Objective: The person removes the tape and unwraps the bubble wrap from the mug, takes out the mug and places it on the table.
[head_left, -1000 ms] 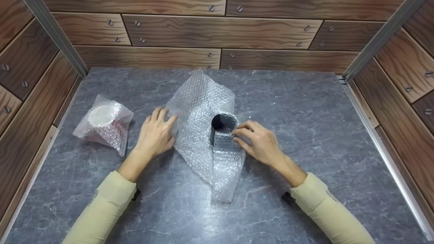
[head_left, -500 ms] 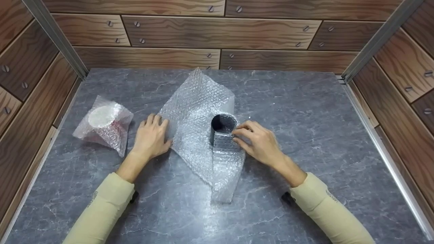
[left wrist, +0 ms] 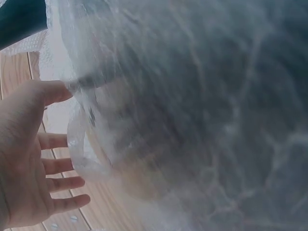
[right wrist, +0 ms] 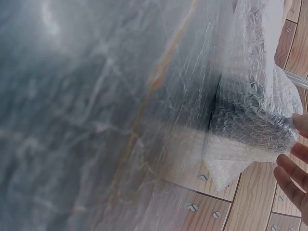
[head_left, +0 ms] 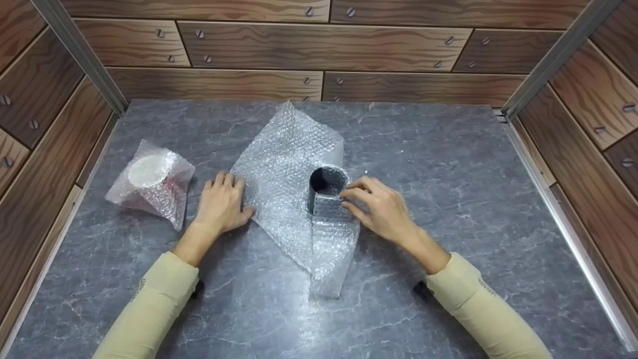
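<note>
A dark, open-topped cylindrical cup (head_left: 320, 182) stands upright at the centre of the frame, partly wrapped in a large clear bubble-wrap sheet (head_left: 276, 194) on a grey marble-patterned tabletop (head_left: 448, 164). The person's right hand (head_left: 381, 209), right of centre, pinches the wrapped rim between thumb and fingertips; the left hand (head_left: 222, 204) lies along the sheet's left edge, fingers straight and slightly apart. Wrapping appears to be in hand, and the next move seems to call for drawing the loose left side around the cup. At left sits a reddish bubble-wrapped bundle (head_left: 149, 187). Small print on the pale yellow-green sleeves (head_left: 149, 304) is illegible; no brand can be read.
</note>
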`<state>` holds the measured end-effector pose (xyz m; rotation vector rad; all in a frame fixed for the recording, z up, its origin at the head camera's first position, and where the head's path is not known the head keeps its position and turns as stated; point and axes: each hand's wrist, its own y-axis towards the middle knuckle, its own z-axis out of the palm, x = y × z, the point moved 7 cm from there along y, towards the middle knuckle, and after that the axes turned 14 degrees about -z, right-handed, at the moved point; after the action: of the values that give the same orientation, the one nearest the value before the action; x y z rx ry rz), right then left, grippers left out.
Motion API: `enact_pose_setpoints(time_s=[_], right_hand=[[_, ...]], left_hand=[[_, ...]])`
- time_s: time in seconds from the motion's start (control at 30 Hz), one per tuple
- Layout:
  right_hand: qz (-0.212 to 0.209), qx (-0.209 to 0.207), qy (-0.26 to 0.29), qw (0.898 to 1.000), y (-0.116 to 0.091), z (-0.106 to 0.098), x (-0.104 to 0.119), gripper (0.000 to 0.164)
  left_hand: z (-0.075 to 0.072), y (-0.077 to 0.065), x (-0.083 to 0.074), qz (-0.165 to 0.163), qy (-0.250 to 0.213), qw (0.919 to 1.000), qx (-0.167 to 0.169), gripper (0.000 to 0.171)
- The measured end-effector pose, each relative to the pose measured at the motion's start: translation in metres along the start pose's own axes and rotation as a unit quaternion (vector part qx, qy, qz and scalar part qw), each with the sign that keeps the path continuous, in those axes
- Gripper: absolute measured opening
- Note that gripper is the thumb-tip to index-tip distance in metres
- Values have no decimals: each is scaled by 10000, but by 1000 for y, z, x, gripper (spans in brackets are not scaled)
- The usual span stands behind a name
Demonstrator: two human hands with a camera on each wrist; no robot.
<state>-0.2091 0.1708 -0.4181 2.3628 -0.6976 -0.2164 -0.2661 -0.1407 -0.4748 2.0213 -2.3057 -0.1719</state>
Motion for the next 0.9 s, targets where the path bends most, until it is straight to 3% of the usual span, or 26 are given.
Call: enact_pose_setpoints(time_s=[0.37,0.63,0.9], right_hand=[[-8,57,-13,10000,0,0,0,19],[-38,65,3,10000,0,-1,0,19],[-47,88,-2,9999,2,-2,0,19]], left_hand=[[7,-2,1,-88,-320,9990,301,67],[-5,-4,-10,6,-504,9987,-65,58],[-26,-7,-35,319,-637,9969,-345,60]])
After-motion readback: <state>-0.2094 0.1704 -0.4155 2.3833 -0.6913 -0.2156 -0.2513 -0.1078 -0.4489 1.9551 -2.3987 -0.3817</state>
